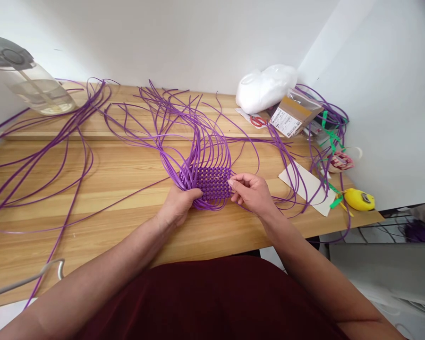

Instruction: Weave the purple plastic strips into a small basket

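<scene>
A small purple woven panel (215, 185) of knotted plastic cord lies in front of me, with many loose purple strands (198, 127) fanning out from its far and left sides. My left hand (180, 202) grips the panel's left end, thumb on top and the other fingers hidden beneath. At the right edge, my right hand (250, 191) has its thumb and forefinger pinched together at the cords there. What exactly sits in that pinch is too small to make out. A thin pale line crosses the panel's upper rows.
Long purple cords (38, 156) spread over the left of the wooden table (127, 165), near a water bottle (42, 89). To the right are a white bundle (265, 87), a labelled package (293, 115), red-handled scissors (258, 122), a white card (308, 189) and a yellow tape measure (359, 199).
</scene>
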`<state>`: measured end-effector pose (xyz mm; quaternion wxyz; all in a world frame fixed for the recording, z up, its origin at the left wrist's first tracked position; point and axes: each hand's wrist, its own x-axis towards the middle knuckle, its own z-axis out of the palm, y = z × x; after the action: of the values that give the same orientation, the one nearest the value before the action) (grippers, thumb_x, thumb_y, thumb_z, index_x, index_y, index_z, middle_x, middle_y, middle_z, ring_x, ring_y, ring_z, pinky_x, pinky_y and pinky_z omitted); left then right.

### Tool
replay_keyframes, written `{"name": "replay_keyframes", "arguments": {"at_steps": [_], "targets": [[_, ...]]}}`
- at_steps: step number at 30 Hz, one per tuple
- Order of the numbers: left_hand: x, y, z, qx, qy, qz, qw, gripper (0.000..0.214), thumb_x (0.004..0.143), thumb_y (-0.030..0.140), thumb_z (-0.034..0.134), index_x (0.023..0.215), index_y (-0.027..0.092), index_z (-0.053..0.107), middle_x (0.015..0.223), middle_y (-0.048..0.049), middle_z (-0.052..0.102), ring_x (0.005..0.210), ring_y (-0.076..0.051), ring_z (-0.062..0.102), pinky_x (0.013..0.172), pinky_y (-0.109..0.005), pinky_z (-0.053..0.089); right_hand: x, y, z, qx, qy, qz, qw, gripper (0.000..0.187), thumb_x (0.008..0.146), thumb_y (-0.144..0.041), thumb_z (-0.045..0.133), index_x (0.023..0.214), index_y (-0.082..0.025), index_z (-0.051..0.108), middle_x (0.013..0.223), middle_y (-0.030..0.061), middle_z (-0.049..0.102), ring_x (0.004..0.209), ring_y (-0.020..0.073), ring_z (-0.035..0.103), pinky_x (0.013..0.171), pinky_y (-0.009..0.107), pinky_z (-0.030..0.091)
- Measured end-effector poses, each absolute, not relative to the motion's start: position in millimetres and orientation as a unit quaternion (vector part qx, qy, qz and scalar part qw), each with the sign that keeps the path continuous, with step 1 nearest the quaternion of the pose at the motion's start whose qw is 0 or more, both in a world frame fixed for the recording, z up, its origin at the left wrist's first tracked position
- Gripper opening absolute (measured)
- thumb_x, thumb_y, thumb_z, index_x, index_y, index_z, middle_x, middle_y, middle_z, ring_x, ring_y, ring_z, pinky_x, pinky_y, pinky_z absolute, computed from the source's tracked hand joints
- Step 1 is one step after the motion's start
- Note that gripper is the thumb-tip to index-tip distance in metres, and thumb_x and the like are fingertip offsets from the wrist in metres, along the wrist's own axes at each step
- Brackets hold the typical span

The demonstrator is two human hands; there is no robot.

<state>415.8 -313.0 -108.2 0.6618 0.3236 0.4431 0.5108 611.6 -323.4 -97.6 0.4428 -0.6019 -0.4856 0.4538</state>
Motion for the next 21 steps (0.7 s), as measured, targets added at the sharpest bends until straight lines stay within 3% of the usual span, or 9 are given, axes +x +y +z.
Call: {"name": "replay_keyframes", "arguments": {"at_steps": [8, 15, 21], "targets": [[415.1, -313.1, -107.5, 0.325, 0.456, 0.508, 0.655, 0.05, 0.051, 0.014, 0.075, 0.101, 0.013, 0.072, 0.088, -0.007, 0.075, 0.087, -0.029, 0.07, 0.086, -0.04, 0.056, 612.3, -333.6, -93.1, -0.612, -0.529, 0.431, 0.4, 0.025, 0.079, -0.041, 0.071, 0.086, -0.018, 0.069, 0.063, -0.0005, 0.066, 0.049, 0.0118, 0.062, 0.043, 0.019, 0.044], [413.8, -314.6, -110.9, 0.369, 0.447, 0.499, 0.645, 0.041, 0.055, 0.012, 0.07, 0.096, 0.013, 0.072, 0.095, -0.007, 0.076, 0.09, -0.027, 0.07, 0.087, -0.039, 0.056, 595.4, -327.1, -93.3, -0.621, -0.661, 0.233, 0.35, 0.011, 0.084, -0.026, 0.064, 0.076, -0.02, 0.07, 0.068, -0.001, 0.069, 0.055, 0.011, 0.058, 0.054, 0.023, 0.041], [415.1, -312.3, -110.2, 0.357, 0.447, 0.492, 0.657, 0.046, 0.054, 0.014, 0.07, 0.1, 0.011, 0.071, 0.096, -0.0087, 0.075, 0.089, -0.028, 0.07, 0.086, -0.041, 0.056, 598.3, -314.4, -99.8, -0.633, -0.635, 0.288, 0.337, 0.012, 0.083, -0.028, 0.065, 0.077, -0.019, 0.071, 0.063, -0.0019, 0.068, 0.052, 0.0113, 0.058, 0.054, 0.023, 0.04]]}}
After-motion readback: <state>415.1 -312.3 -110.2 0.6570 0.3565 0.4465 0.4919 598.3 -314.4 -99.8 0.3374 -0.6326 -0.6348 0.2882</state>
